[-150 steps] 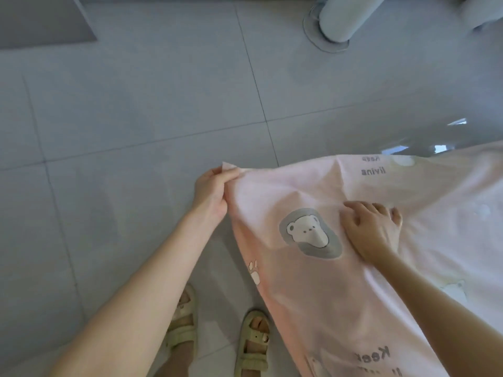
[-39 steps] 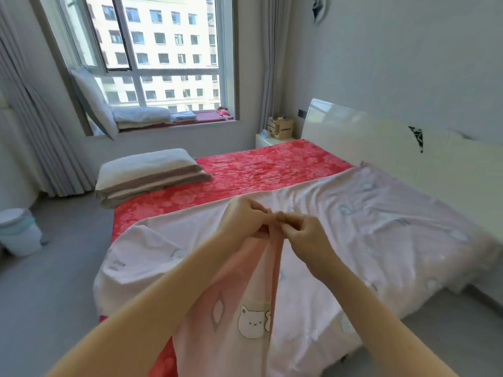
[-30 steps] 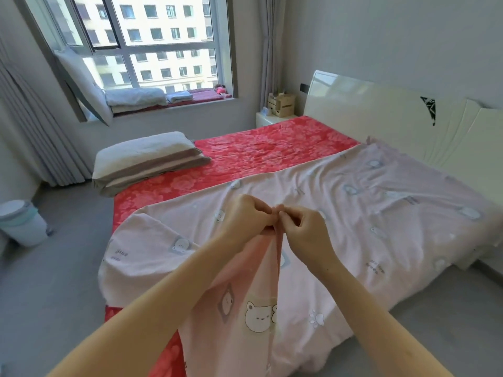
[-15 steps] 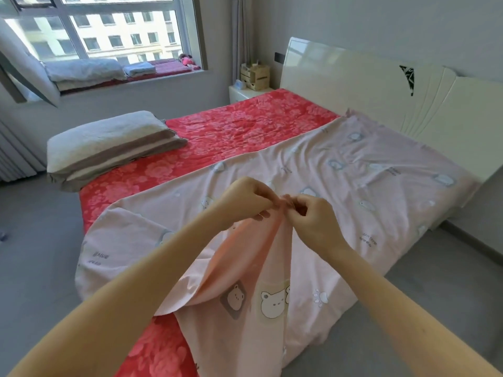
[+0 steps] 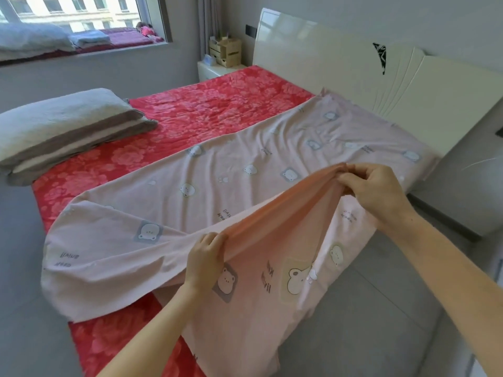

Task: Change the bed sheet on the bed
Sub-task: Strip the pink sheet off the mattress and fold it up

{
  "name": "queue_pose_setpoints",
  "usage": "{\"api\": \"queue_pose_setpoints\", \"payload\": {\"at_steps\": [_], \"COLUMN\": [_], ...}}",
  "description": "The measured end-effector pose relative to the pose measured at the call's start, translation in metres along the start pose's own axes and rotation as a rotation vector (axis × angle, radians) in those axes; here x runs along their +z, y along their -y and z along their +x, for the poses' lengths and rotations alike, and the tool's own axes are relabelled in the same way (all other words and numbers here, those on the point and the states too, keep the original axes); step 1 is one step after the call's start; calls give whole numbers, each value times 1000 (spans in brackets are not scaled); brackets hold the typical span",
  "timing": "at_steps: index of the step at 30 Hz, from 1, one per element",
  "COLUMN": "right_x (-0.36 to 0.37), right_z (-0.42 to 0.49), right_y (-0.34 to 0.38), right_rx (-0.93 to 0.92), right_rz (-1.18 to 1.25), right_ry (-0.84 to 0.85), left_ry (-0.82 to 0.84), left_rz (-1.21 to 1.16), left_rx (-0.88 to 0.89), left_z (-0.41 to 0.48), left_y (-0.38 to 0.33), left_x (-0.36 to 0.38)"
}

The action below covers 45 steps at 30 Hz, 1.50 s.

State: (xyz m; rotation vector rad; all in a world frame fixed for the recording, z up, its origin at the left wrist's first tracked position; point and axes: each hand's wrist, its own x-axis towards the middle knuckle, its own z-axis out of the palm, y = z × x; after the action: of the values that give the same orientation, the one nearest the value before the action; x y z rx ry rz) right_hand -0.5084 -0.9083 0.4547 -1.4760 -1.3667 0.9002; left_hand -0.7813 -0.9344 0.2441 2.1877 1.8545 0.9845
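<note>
Lying at the left side of the bed, two stacked pillows rest on its red floral cover, below a window ledge that bears folded bedding. A wooden organiser sits on the white nightstand past the cover's far corner. The pink bear-print sheet stretches along the near half of the bed, from the foot end at the left up to the headboard, and its near side spills over the mattress edge toward the floor. The left hand grips a gathered edge of that sheet, fingers curled over the fold. From there a taut ridge of cloth rises rightward to the right hand, whose thumb and fingertips pinch the bunched edge above the spread sheet. Behind it stands the glossy cream headboard.
</note>
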Motion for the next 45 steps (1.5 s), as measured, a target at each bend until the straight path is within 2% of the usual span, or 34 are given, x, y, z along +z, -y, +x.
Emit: {"api": "queue_pose_setpoints", "payload": {"at_steps": [4, 9, 16, 18, 23, 27, 32, 39, 45], "right_x": [-12, -21, -25, -26, -31, -34, -51, -127, -210], "right_z": [-1, -1, 3, 4, 3, 2, 2, 12, 55], "right_y": [-3, -11, -25, -29, -48, -64, -80, -101, -140], "right_rx": [33, 67, 117, 128, 195, 257, 324, 376, 382], "right_rz": [26, 45, 83, 68, 8, -30, 29, 68, 48], "right_ry": [-61, -136, -181, -179, -180, -194, -253, -497, -673], "left_ry": [14, -48, -54, -69, -241, -166, -189, 16, 51], "left_rz": [18, 101, 227, 198, 51, -35, -95, 46, 1], "left_rx": [-19, -20, -184, -237, -319, -222, -47, 199, 229], "left_z": [4, -9, -36, -34, -1, 55, 167, 316, 399], "left_y": [14, 40, 76, 78, 73, 71, 50, -53, -159], "left_x": [2, 1, -7, -15, -71, -119, -133, -61, 40]}}
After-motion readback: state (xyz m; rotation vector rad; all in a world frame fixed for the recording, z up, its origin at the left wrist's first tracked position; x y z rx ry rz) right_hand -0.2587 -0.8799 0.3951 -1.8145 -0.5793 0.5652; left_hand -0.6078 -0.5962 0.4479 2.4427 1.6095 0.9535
